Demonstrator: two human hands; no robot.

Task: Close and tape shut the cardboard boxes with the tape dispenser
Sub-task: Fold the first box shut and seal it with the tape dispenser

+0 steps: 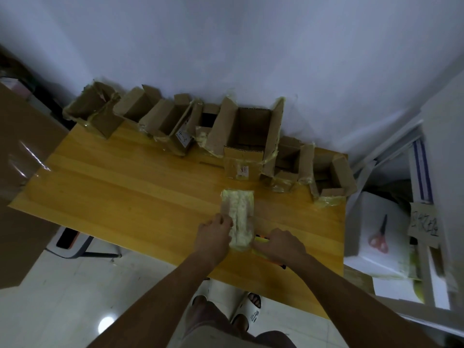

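A small taped-over cardboard box [238, 219] lies at the wooden table's [125, 197] near edge. The left hand [216, 234] grips its 9 o'clock side; the right hand [278, 243], at 4 o'clock, curls around an orange tape dispenser [262, 241]. Open boxes [247, 131] line the wall at 12 o'clock; one label's handwriting [182, 138] is unreadable.

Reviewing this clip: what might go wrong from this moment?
The taped box sits near the table edge; a hard pull by the right hand on the tape dispenser might drag it off, since only the left hand steadies it. The open boxes behind could get knocked.
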